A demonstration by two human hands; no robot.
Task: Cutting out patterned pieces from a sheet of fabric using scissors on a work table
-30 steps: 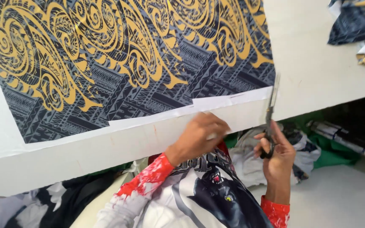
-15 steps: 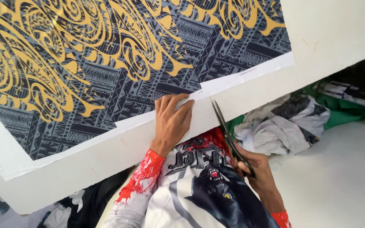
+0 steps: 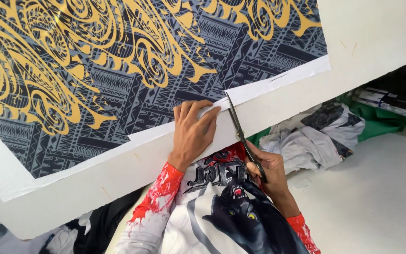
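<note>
A large sheet of fabric (image 3: 118,70) printed with gold swirls on a dark grey pattern lies on a white table (image 3: 377,33). Its white border strip (image 3: 278,82) runs along the near edge. My left hand (image 3: 193,134) presses flat on that border, fingers spread a little. My right hand (image 3: 266,171) holds black scissors (image 3: 240,129). Their blades point up and away, with the tips at the white border just right of my left fingertips.
Crumpled grey, white and black cloth (image 3: 320,134) and a green piece (image 3: 381,122) lie on the floor under the table's edge. Dark cloth (image 3: 95,226) is piled at the lower left. My printed shirt with red sleeves (image 3: 212,207) fills the bottom centre.
My left hand slid flat onto the white border. My right hand brought the scissors from the right of the table edge in to the border beside the left fingers. The view shifted closer.
</note>
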